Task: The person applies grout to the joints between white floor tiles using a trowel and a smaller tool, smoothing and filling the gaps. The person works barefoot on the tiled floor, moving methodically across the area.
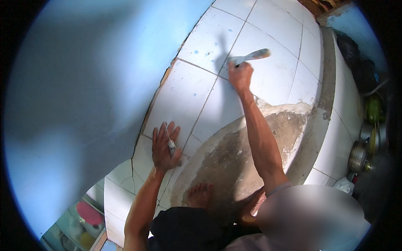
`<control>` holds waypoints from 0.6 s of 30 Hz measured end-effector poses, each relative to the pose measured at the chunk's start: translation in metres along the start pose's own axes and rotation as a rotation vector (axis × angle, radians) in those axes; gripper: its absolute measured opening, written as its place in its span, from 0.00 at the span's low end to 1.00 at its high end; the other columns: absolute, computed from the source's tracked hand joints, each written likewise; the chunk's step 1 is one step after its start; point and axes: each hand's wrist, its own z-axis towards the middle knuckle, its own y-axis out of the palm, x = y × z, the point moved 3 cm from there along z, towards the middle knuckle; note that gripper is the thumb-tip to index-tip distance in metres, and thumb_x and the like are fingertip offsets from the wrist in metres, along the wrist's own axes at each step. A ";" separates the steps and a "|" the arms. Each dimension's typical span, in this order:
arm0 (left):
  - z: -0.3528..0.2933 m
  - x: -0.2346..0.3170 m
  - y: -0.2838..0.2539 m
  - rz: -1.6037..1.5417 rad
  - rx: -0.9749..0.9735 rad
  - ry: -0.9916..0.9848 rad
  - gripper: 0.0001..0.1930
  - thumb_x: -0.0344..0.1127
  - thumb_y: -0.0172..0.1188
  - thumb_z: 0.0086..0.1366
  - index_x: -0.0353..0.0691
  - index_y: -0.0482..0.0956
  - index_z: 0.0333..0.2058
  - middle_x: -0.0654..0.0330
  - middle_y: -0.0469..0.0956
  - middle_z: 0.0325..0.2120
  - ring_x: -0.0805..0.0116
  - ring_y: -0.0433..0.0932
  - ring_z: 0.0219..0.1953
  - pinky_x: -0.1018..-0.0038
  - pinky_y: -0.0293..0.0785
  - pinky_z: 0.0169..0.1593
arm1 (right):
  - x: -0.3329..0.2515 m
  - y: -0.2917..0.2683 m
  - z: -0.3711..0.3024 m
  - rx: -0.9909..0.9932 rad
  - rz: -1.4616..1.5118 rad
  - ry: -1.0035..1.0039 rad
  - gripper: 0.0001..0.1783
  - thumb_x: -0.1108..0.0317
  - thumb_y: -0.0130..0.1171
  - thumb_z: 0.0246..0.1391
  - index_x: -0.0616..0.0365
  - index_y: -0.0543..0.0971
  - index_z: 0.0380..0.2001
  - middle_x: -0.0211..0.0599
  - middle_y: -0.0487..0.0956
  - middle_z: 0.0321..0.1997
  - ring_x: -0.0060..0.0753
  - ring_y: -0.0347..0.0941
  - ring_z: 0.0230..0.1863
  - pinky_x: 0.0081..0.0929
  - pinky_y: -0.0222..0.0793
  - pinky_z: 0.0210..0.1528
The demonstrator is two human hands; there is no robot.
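Note:
White floor tiles (pixel 180 100) lie before me, with blue paint specks (pixel 202 53) on those farther ahead. My right hand (pixel 240 76) reaches far forward, closed on a paint-stained scraper (pixel 252 55). Its handle sticks out to the right; my fingers cover part of the tool, and it is slightly blurred. Closer to me and to the left, my left hand (pixel 166 146) lies flat on the tiles, fingers apart. A small white tag-like piece (pixel 172 145) on a thin string rests against the back of that hand.
A light blue wall (pixel 92 75) rises on the left. Rough bare cement (pixel 226 154) lies between my arms, near my foot (pixel 200 193). A grey cement ledge (pixel 310 146) runs along the right. Beyond it stand a metal pot (pixel 358 156) and a green container (pixel 372 108). A pink item (pixel 89 212) sits lower left.

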 end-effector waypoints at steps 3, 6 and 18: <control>0.004 0.001 0.003 -0.018 -0.007 0.008 0.37 0.42 0.57 0.56 0.44 0.72 0.67 0.51 0.65 0.71 0.47 0.54 0.75 0.45 0.41 0.77 | 0.013 -0.005 0.015 -0.111 0.038 0.090 0.18 0.62 0.63 0.56 0.69 0.83 0.24 0.61 0.82 0.26 0.60 0.84 0.32 0.48 0.78 0.36; 0.002 0.001 0.000 -0.004 -0.023 -0.026 0.37 0.42 0.57 0.56 0.44 0.72 0.67 0.51 0.64 0.71 0.46 0.55 0.75 0.44 0.41 0.77 | -0.005 -0.006 -0.013 -0.199 -0.040 -0.096 0.18 0.61 0.64 0.55 0.69 0.83 0.24 0.60 0.82 0.26 0.61 0.83 0.31 0.48 0.78 0.36; 0.004 0.000 0.001 -0.027 -0.015 0.004 0.37 0.41 0.58 0.55 0.44 0.72 0.67 0.52 0.64 0.71 0.46 0.54 0.75 0.44 0.41 0.77 | 0.008 -0.012 0.016 -0.209 -0.076 -0.275 0.17 0.63 0.64 0.56 0.69 0.82 0.25 0.55 0.80 0.21 0.44 0.82 0.24 0.42 0.75 0.31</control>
